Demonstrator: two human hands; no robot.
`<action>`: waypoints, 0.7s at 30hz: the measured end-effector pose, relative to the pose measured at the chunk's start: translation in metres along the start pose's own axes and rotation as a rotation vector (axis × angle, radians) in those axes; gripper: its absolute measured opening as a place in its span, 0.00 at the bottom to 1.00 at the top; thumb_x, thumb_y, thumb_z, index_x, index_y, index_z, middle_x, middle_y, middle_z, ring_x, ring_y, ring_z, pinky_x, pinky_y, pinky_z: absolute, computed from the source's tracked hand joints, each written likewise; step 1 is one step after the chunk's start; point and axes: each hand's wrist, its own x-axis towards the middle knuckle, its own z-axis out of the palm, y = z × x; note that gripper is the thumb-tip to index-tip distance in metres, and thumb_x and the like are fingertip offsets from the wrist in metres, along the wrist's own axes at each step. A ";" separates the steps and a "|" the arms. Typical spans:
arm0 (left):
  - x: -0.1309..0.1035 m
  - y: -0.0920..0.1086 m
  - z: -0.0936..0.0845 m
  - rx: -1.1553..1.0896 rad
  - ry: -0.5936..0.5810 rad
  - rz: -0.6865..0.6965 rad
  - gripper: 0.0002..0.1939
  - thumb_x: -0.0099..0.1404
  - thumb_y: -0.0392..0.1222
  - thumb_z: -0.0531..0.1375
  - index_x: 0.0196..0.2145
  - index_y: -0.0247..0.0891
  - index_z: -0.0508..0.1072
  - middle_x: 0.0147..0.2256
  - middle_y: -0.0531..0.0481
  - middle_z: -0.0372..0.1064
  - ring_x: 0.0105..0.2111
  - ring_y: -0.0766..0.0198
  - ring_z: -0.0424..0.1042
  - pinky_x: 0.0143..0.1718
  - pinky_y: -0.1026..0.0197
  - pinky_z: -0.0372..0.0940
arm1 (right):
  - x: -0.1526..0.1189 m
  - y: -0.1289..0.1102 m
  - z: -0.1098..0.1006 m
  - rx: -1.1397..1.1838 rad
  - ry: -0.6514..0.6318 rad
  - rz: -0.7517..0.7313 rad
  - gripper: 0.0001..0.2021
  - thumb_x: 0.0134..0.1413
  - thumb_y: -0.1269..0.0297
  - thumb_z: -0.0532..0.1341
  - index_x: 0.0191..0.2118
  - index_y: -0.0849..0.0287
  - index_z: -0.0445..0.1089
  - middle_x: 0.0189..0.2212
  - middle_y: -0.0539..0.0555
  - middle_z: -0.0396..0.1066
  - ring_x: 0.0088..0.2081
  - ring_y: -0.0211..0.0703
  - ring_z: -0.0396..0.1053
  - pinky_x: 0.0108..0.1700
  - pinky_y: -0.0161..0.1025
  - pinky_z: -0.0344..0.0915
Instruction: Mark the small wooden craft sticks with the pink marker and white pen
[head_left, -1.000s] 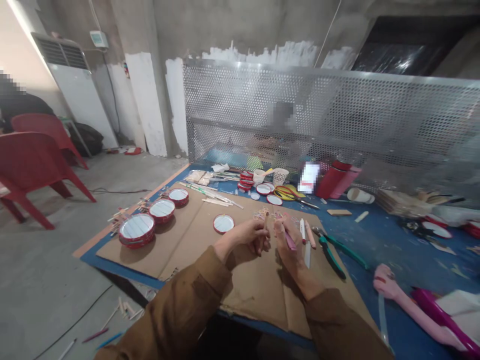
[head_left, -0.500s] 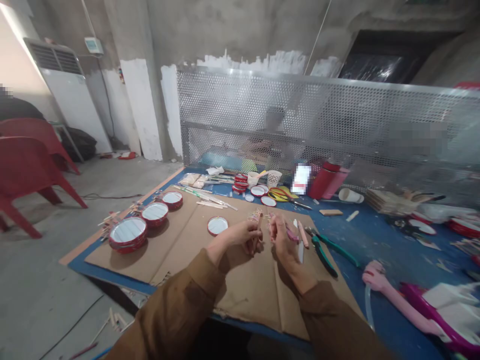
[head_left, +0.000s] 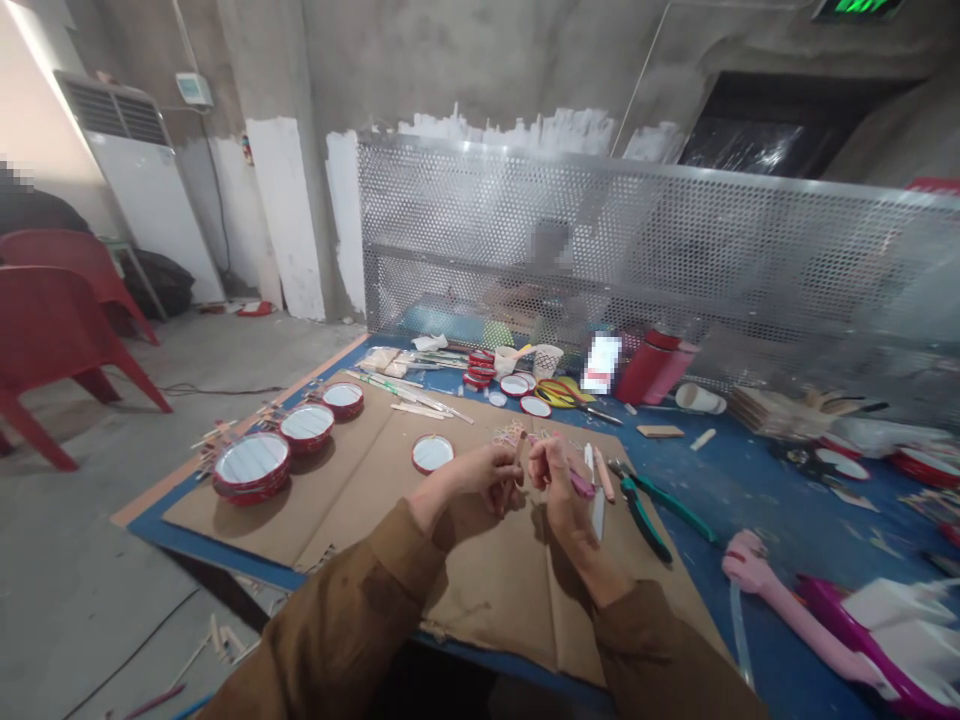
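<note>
Over the brown cardboard (head_left: 480,590), my left hand (head_left: 491,478) is closed, pinching a small thin wooden stick (head_left: 520,452). My right hand (head_left: 551,470) sits just to its right with its fingers curled together; anything between them is too small to make out. Small pale and pink pieces (head_left: 508,430) lie behind the hands. Beside my right hand are a pink tool (head_left: 581,483), a white strip (head_left: 598,510) and pliers with green handles (head_left: 649,520). A round white-faced lid (head_left: 433,453) lies left of my left hand.
Three red-rimmed round pieces (head_left: 251,468) stand at the cardboard's left. Scissors (head_left: 559,393), cups (head_left: 547,360), a lit phone (head_left: 601,362) and a red bottle (head_left: 649,365) line the back, before a perforated metal screen (head_left: 465,230). A pink glue gun (head_left: 787,600) lies right. A person sits behind the screen.
The view has shifted slightly. My right hand has moved a little left and its fingers have changed position. My left hand stays nearly in place with the stick.
</note>
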 end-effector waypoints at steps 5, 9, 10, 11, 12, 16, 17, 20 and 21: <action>0.001 -0.002 0.001 0.003 -0.002 -0.006 0.13 0.69 0.51 0.56 0.37 0.36 0.66 0.22 0.53 0.68 0.16 0.68 0.68 0.22 0.65 0.62 | 0.001 -0.003 0.000 0.010 0.004 0.007 0.26 0.60 0.37 0.51 0.24 0.55 0.65 0.15 0.45 0.56 0.19 0.38 0.56 0.23 0.37 0.53; 0.002 -0.003 0.001 0.018 0.015 -0.006 0.11 0.70 0.48 0.55 0.38 0.36 0.66 0.21 0.53 0.68 0.16 0.68 0.68 0.22 0.65 0.62 | 0.002 -0.006 -0.002 -0.098 -0.034 -0.019 0.27 0.61 0.40 0.50 0.21 0.54 0.62 0.15 0.46 0.57 0.20 0.38 0.57 0.26 0.38 0.56; 0.002 -0.004 0.001 0.016 0.017 -0.002 0.12 0.70 0.48 0.55 0.38 0.36 0.67 0.21 0.53 0.68 0.16 0.68 0.68 0.22 0.65 0.62 | 0.002 -0.006 -0.002 -0.124 -0.047 -0.023 0.27 0.62 0.40 0.50 0.20 0.54 0.61 0.15 0.47 0.58 0.20 0.38 0.57 0.27 0.38 0.57; 0.002 -0.004 0.001 0.013 0.015 -0.001 0.13 0.70 0.49 0.56 0.39 0.36 0.67 0.21 0.53 0.68 0.16 0.68 0.68 0.22 0.65 0.63 | 0.002 -0.006 -0.002 -0.136 -0.056 -0.025 0.27 0.62 0.41 0.50 0.19 0.54 0.60 0.15 0.47 0.58 0.20 0.38 0.57 0.27 0.38 0.57; 0.002 -0.004 0.001 0.009 0.012 0.000 0.13 0.69 0.50 0.56 0.39 0.36 0.67 0.22 0.53 0.68 0.17 0.68 0.68 0.22 0.66 0.63 | 0.002 -0.005 -0.002 -0.136 -0.060 -0.024 0.27 0.63 0.41 0.49 0.19 0.54 0.60 0.16 0.47 0.58 0.20 0.39 0.57 0.27 0.39 0.57; 0.002 -0.004 0.001 0.004 0.014 -0.008 0.14 0.69 0.51 0.57 0.39 0.36 0.67 0.22 0.53 0.69 0.17 0.68 0.68 0.22 0.66 0.63 | 0.002 0.000 -0.003 -0.117 -0.046 -0.021 0.27 0.63 0.41 0.49 0.21 0.54 0.61 0.16 0.47 0.59 0.21 0.39 0.58 0.27 0.39 0.58; 0.002 -0.003 0.001 0.006 0.016 -0.012 0.13 0.69 0.50 0.56 0.38 0.36 0.66 0.22 0.53 0.68 0.16 0.68 0.68 0.22 0.66 0.63 | 0.002 0.001 -0.003 -0.122 -0.044 -0.021 0.27 0.63 0.40 0.49 0.21 0.54 0.61 0.16 0.47 0.59 0.21 0.39 0.58 0.27 0.39 0.58; 0.001 0.000 0.002 0.014 0.026 -0.017 0.11 0.70 0.48 0.55 0.37 0.36 0.66 0.22 0.53 0.68 0.16 0.68 0.68 0.21 0.65 0.62 | 0.003 0.003 -0.004 -0.115 -0.041 -0.008 0.27 0.63 0.40 0.49 0.22 0.54 0.62 0.16 0.47 0.59 0.20 0.39 0.58 0.26 0.38 0.57; 0.000 0.001 0.002 0.012 0.026 -0.018 0.11 0.69 0.48 0.55 0.36 0.36 0.66 0.22 0.53 0.68 0.16 0.67 0.68 0.21 0.65 0.62 | 0.003 0.004 -0.004 -0.099 -0.037 -0.002 0.27 0.63 0.40 0.50 0.22 0.54 0.63 0.16 0.47 0.59 0.20 0.39 0.57 0.26 0.38 0.56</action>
